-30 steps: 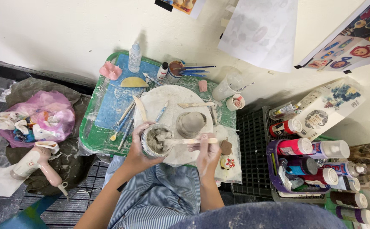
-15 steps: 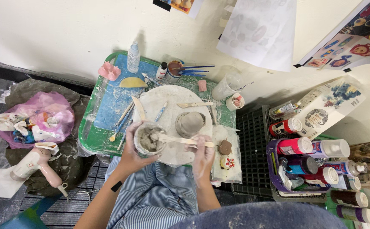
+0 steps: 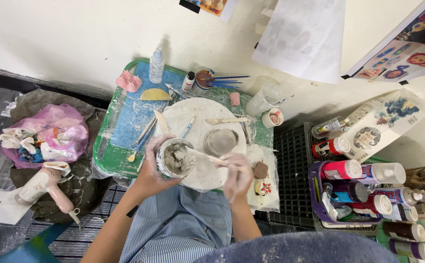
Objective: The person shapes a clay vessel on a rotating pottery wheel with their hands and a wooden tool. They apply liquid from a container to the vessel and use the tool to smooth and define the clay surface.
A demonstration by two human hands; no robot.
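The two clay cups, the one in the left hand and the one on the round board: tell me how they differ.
The held cup is gripped by the left hand; the cup on the board stands free on the round board. The held cup holds lumpy wet clay, with a stick from the right hand reaching in; the other looks smooth inside. Both are grey and round.

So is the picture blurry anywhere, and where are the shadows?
Head view: the table is evenly lit and sharp; the left hand around the clay-filled cup and the right hand with its stick look crisp; the spray bottle throws a soft shadow on the wall; the bottom edge is blurred.
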